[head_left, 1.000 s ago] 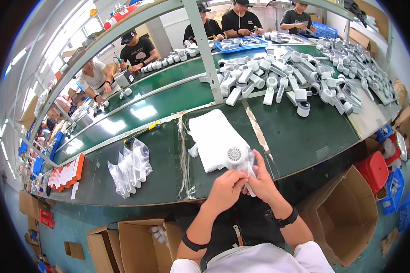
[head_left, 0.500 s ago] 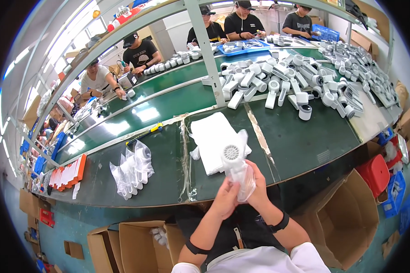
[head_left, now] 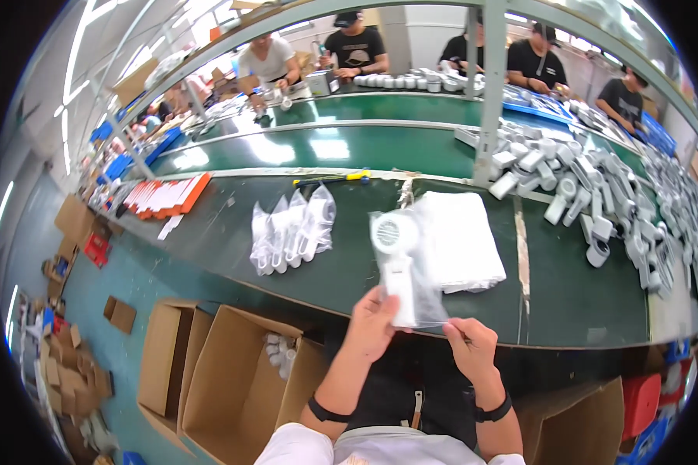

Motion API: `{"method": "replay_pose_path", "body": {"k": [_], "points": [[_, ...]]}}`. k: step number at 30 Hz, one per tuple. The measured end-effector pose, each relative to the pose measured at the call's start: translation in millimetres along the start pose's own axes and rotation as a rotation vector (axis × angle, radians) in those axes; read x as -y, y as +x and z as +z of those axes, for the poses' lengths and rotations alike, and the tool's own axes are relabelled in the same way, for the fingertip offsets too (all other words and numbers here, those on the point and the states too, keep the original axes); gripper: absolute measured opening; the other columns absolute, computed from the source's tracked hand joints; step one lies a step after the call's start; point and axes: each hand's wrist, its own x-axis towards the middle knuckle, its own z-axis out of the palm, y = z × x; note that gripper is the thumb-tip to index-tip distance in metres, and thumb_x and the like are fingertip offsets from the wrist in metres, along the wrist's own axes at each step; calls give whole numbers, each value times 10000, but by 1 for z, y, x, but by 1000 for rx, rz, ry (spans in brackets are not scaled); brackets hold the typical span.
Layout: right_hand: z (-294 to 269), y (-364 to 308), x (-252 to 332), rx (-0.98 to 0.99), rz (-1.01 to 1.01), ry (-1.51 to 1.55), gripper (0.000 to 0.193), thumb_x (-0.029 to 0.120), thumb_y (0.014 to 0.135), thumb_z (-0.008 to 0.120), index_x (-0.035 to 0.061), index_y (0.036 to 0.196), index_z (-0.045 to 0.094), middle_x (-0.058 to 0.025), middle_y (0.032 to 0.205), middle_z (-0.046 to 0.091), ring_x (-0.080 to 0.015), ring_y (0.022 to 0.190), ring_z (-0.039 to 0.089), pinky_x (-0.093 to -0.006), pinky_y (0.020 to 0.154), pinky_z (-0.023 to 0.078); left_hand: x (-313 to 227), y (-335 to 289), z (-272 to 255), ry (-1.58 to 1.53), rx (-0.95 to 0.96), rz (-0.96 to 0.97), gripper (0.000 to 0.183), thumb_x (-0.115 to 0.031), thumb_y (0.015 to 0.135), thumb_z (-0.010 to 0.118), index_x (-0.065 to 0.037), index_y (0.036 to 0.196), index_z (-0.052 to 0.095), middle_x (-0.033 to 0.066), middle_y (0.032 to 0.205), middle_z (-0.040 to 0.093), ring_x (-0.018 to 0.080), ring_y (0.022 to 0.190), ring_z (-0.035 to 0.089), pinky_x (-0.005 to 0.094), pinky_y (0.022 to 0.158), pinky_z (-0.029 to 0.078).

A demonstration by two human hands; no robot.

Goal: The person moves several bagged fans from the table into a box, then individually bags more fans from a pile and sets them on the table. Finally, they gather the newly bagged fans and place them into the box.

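Note:
A white handheld fan with a round slotted head lies upright inside a clear plastic bag, held above the near edge of the table. My left hand grips the fan's handle through the bag, thumb on its front. Between the thumb and fingers of my right hand the bag's lower right corner is pinched. Right behind the fan is a stack of white plastic bags. To the left, several bagged fans lie side by side on the dark green table.
Loose grey-and-white fans are heaped at the right. A yellow-handled cutter and orange-and-white boxes lie farther left. Open cartons stand below the table edge, one holding bagged pieces. Several people work across the green conveyor.
My view has turned left. My right hand has moved off the fan to the bag's corner, while my left still holds the handle. The bag now lies smooth around the fan.

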Motion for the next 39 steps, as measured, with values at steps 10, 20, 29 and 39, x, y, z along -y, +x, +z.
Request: {"method": "replay_pose_path", "body": {"k": [10,20,29,39], "points": [[-13,-7,-57,-10,390,98,210,171,917,671,-38,906,684,-26,676,615,-62,598,527,-218,563,429,-171,-23,-139,718,-922,569,288,-195,911,661,45,1066,625,78,887,654,149,660,634,294,449,522],[-14,-10,-63,-25,349,86,178,141,936,638,-30,910,681,-2,675,615,-35,565,490,-201,509,385,-182,37,-238,1366,-1098,498,369,-144,783,729,-15,1122,660,143,940,694,301,895,651,392,857,486],[-17,-6,-53,-33,373,53,212,174,924,665,-34,887,681,-5,660,614,-42,591,516,-209,547,422,-180,41,-182,1788,-1166,494,409,-241,795,717,-87,1164,633,127,1225,574,361,1113,547,438,971,429],[-13,-6,-55,-44,340,29,195,151,919,662,-39,880,678,-5,657,602,-43,585,507,-208,541,415,-173,66,-228,1596,-1217,177,679,-387,801,699,37,1274,460,285,1198,596,430,1140,564,474,936,455]]}}
